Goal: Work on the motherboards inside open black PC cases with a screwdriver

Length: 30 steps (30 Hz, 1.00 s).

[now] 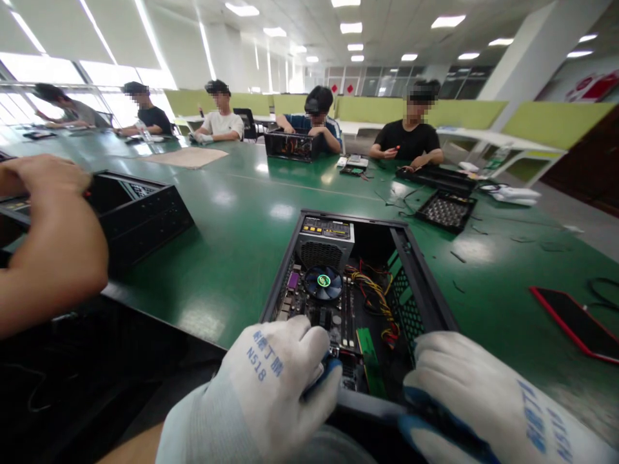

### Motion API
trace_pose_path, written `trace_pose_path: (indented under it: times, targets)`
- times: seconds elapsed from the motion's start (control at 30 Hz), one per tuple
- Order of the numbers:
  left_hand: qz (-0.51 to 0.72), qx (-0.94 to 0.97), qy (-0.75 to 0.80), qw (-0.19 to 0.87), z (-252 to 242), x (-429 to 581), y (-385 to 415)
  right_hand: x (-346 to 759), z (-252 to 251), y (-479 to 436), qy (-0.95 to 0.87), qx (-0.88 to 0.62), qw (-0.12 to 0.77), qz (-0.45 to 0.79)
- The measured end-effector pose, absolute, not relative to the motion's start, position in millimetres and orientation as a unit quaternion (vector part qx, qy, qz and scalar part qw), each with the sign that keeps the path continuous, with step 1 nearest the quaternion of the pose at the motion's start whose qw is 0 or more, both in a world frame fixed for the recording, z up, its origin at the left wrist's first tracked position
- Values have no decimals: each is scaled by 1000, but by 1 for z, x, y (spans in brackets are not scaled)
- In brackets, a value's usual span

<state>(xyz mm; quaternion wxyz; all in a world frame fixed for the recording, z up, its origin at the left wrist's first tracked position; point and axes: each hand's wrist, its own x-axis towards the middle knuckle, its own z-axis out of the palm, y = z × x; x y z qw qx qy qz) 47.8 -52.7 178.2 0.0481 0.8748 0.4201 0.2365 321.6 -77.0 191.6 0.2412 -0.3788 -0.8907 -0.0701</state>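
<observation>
At the lower centre of the frame, my left hand (278,380) rests on the near edge of the open computer case (425,290), fingers curled down into the bay over the motherboard (309,309). I cannot tell whether this grip closes on a part, because the glove hides the fingertips. My right hand (464,386), at the lower right, lies across the case's near rim with the fingers folded over the edge; this grip appears to steady the chassis, though whether it clamps anything is hidden.

The case lies flat on the green tabletop (242,219) with its side panel off, so the board faces upward for access. Inside, the CPU fan (323,282) sits mid-board, the power supply (325,240) at the far end, and a cable bundle (374,293) beside them.

At left, a co-worker's bare arm (48,258) reaches over a second black case (140,212).
</observation>
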Motion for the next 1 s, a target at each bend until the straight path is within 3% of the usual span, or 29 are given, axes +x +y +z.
trace_pose_path:
  times: [0.1,0.4,0.5,0.8,1.0]
  targets:
    - [237,872,425,54,177,47,-53,316,203,-45,-907,-375,187,-46]
    - [243,867,430,60,175,48,-53,258,186,55,-925,-329,-156,-105]
    - [234,870,429,64,176,48,-53,235,178,67,-915,-313,-230,-106]
    - [242,868,429,60,177,48,-53,239,183,69,-930,-283,-217,-94]
    - [237,869,430,64,176,48,-51,271,198,61,-906,-360,-202,-92]
